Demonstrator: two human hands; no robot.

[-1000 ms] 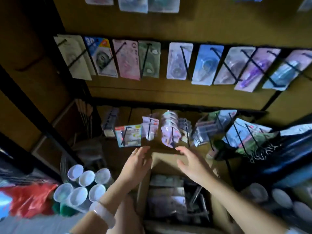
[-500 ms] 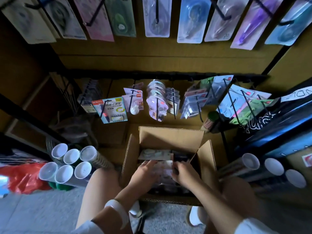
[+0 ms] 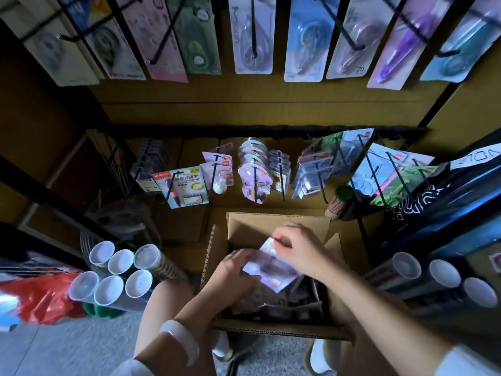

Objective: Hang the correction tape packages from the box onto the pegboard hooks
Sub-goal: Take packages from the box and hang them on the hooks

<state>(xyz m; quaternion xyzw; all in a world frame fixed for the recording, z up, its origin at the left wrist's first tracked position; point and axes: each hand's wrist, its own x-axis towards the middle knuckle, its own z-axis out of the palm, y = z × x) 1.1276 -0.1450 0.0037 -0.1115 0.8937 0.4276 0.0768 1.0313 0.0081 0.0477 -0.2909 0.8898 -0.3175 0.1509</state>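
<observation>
A pale lilac correction tape package (image 3: 271, 264) sat tilted just above the open cardboard box (image 3: 217, 256), lower centre of the frame, held between both hands. The right hand (image 3: 298, 248) pinched its upper edge with curled fingers and thumb; the left hand (image 3: 233, 278) gripped its lower left edge, fingers curled under it, a ring on one finger and a pale bangle (image 3: 180, 340) on the wrist. Inside the box, below the held package, lay more dark, blurred packages (image 3: 287, 305); their number could not be told. The box flaps stood open, and the box rested on the grey floor between the person's knees. Directly above the box in the frame, the lower row of pegboard hooks (image 3: 254, 183) carried hanging packets: a blue-and-white carded pen packet (image 3: 184, 188) at left, lilac packets at centre, clear and green ones at right. Across the top of the frame an upper row of long carded packages (image 3: 252, 36) hung on black hooks against the brown board. At lower left, a cluster of white-capped tubes (image 3: 119, 272) stood beside a red plastic bag (image 3: 35, 297). At lower right, more white-capped tubes (image 3: 444, 275) lay near dark shelving.
</observation>
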